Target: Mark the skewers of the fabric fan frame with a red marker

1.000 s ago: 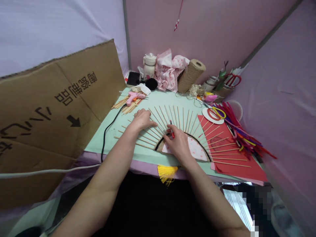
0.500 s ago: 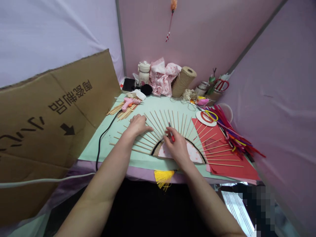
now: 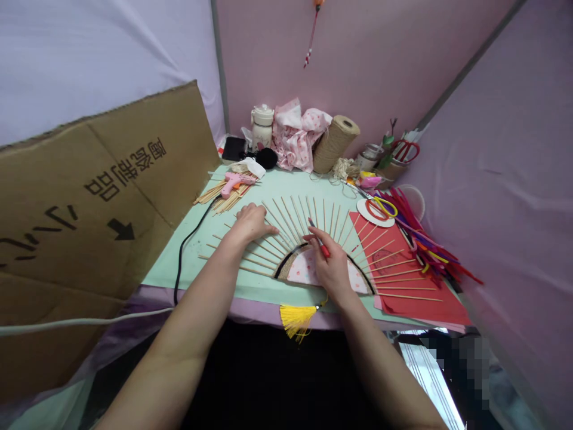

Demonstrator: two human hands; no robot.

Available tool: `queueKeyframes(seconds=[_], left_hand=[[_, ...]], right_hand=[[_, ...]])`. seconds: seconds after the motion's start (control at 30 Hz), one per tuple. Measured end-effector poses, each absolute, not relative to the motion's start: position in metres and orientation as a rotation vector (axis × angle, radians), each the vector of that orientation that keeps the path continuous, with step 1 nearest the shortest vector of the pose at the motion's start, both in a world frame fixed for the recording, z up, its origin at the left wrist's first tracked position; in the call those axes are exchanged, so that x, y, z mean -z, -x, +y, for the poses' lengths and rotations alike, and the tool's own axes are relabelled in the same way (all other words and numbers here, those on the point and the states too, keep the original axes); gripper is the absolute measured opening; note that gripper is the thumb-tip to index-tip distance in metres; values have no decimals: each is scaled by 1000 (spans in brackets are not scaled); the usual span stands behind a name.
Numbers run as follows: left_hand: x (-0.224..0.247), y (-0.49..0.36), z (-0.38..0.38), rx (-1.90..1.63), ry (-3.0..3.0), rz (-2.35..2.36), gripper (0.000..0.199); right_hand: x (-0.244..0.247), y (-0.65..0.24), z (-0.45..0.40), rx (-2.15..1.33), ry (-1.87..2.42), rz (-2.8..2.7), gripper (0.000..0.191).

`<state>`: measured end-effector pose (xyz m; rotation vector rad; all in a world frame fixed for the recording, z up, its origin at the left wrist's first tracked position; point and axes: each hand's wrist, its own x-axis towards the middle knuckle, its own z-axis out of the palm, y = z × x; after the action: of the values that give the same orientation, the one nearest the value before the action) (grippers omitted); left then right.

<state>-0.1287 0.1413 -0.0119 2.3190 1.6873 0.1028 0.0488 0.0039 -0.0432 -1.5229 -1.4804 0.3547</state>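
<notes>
A fan-shaped piece (image 3: 302,267) lies on the green table top, with a dotted pink cloth centre, a black curved band and thin wooden sticks (image 3: 336,222) spreading outward. My left hand (image 3: 253,224) rests on the sticks at the fan's left side, fingers spread, thumb pointing right. A red pen (image 3: 323,246) is held in my right hand (image 3: 332,263), over the black band near the middle of the fan. From the fan's lower edge hangs a yellow tassel (image 3: 298,321).
A pink glue gun (image 3: 235,184) lies on loose sticks at the back left. Cardboard (image 3: 147,179) stands at left. Behind are a bottle (image 3: 262,128) and twine roll (image 3: 335,143). Red sheets (image 3: 403,304), pipe cleaners (image 3: 425,245) and scissors (image 3: 380,208) are at right.
My right hand has moved to the right with the red pen, uncovering more of the band and cloth's left part. My left hand stays on the sticks. The view has shifted slightly.
</notes>
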Motion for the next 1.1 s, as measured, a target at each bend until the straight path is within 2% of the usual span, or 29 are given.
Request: queueKeyframes(seconds=[0.33, 0.63, 1.1], left_hand=[[11, 128, 141, -82, -2318, 1687, 64], [9, 128, 139, -77, -2315, 1684, 65], [10, 128, 139, -64, -2316, 1692, 67]], right_hand=[[29, -40, -8, -110, 1482, -1665, 26], [35, -20, -14, 22, 1454, -2061, 24], [52, -4, -8, 228, 1449, -2089, 24]])
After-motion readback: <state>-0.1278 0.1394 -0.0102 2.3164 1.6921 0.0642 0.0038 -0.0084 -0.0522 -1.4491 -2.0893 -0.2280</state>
